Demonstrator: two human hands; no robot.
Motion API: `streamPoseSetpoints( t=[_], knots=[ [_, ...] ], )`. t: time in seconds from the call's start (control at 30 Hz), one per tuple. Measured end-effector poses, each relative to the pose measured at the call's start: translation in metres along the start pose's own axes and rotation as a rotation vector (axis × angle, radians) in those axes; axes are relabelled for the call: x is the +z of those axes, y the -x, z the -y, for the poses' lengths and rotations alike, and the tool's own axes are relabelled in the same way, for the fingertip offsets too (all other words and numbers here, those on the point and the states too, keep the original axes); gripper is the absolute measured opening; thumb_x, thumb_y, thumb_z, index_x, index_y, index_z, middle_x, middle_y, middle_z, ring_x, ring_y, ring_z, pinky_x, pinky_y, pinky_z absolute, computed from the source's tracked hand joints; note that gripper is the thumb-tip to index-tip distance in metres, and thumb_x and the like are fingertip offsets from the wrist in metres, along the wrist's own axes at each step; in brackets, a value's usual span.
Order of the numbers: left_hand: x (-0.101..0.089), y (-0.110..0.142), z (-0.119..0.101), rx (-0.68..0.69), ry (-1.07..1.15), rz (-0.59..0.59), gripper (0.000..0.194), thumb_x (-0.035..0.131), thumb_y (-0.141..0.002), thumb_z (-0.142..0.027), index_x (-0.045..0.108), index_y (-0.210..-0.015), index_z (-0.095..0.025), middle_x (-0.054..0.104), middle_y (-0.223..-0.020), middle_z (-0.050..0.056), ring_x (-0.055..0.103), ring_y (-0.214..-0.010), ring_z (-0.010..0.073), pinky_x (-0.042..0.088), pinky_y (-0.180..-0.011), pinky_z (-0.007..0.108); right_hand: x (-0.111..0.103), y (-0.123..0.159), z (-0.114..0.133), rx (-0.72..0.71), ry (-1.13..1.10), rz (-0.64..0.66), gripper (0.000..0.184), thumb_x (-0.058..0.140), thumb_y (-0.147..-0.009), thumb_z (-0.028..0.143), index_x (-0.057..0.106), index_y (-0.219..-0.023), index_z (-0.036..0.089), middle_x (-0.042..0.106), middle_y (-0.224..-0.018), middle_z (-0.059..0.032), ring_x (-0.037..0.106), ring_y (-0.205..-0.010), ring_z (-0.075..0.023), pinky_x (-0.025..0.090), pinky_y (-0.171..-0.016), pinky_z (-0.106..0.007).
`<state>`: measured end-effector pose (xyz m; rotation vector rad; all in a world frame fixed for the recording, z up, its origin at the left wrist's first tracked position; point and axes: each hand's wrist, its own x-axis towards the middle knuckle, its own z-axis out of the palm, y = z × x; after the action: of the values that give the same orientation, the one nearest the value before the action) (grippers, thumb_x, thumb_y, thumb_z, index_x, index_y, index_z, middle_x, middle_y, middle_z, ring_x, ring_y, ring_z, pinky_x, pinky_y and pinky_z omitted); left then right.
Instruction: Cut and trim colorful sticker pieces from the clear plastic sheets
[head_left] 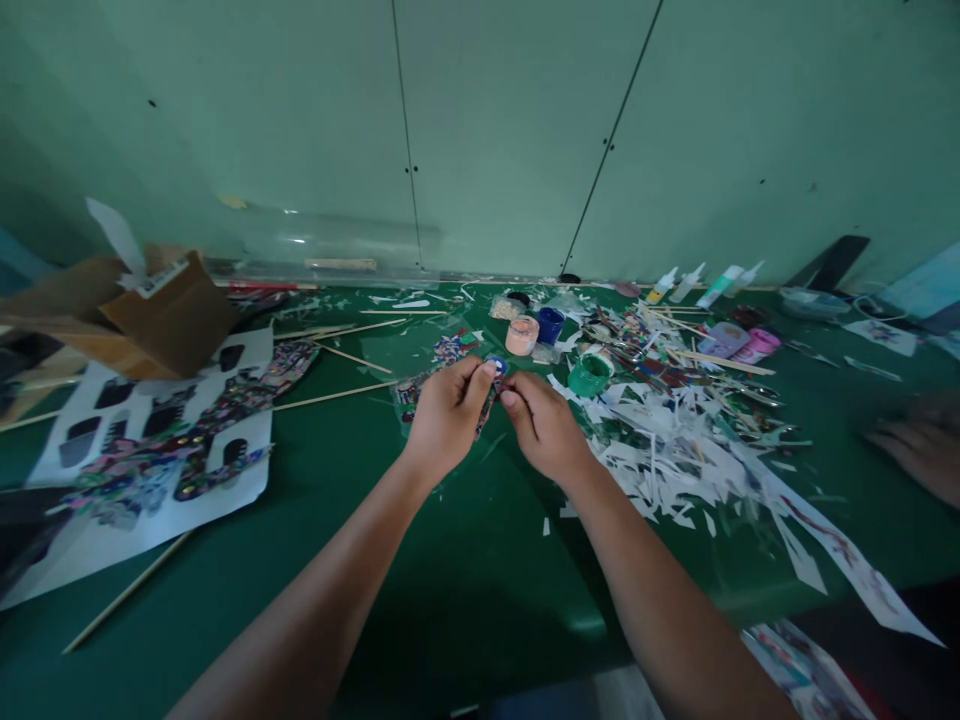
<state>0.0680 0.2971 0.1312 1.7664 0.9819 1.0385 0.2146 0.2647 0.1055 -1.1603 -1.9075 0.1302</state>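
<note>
Over the middle of the green table, my left hand (448,415) pinches a small printed cut-out (496,367) with blue and white on it, its thumb on top. Close beside it, my right hand (546,425) has thumb and fingers closed at the edge of the same piece; the fingers hide most of it. Beneath and left of my left hand lies a patterned printed piece in clear plastic (406,395). Just beyond the hands stand a peach paint jar (522,336), a blue jar (550,323) and an open green jar (590,375).
White paper scraps (660,455) are heaped to the right. Several glue bottles (720,286) stand near the wall. At left are a cardboard box (161,320), a sheet with printed cut-outs (247,480) and thin wooden sticks (127,597). Another person's hand (919,450) rests at far right.
</note>
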Motion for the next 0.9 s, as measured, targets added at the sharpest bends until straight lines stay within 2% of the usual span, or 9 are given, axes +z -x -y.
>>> streamPoseSetpoints(
  t=[0.47,0.73,0.9],
  knots=[
    [0.009,0.001,0.000,-0.053,0.319,0.068,0.034,0.042,-0.095,-0.038,0.040,-0.066,-0.020,0.039,-0.046,-0.008,0.039,-0.034,0.0056,0.030,-0.036,0.020,0.003,-0.001,0.001,0.042,0.034,-0.114,0.019,0.036,-0.099,0.028,0.046,-0.084,0.022,0.054,-0.075,-0.0034,0.053,-0.072,-0.0174,0.039,-0.064,-0.029],
    [0.005,0.000,0.003,-0.040,0.312,0.141,0.033,0.042,-0.095,-0.041,0.042,-0.070,-0.019,0.041,-0.052,-0.008,0.041,-0.035,0.0038,0.032,-0.035,0.018,0.002,-0.002,0.000,0.108,0.014,-0.140,0.020,0.038,-0.098,0.029,0.050,-0.084,0.021,0.057,-0.076,-0.0033,0.055,-0.072,-0.0164,0.039,-0.066,-0.028],
    [0.002,0.000,0.001,-0.073,0.282,0.282,0.030,0.039,-0.096,-0.041,0.045,-0.076,-0.019,0.048,-0.058,-0.006,0.047,-0.034,0.0042,0.033,-0.034,0.017,-0.003,0.000,-0.010,0.232,-0.005,-0.214,0.023,0.037,-0.098,0.033,0.053,-0.088,0.021,0.057,-0.075,-0.0023,0.053,-0.067,-0.0157,0.038,-0.064,-0.028]
  ],
)
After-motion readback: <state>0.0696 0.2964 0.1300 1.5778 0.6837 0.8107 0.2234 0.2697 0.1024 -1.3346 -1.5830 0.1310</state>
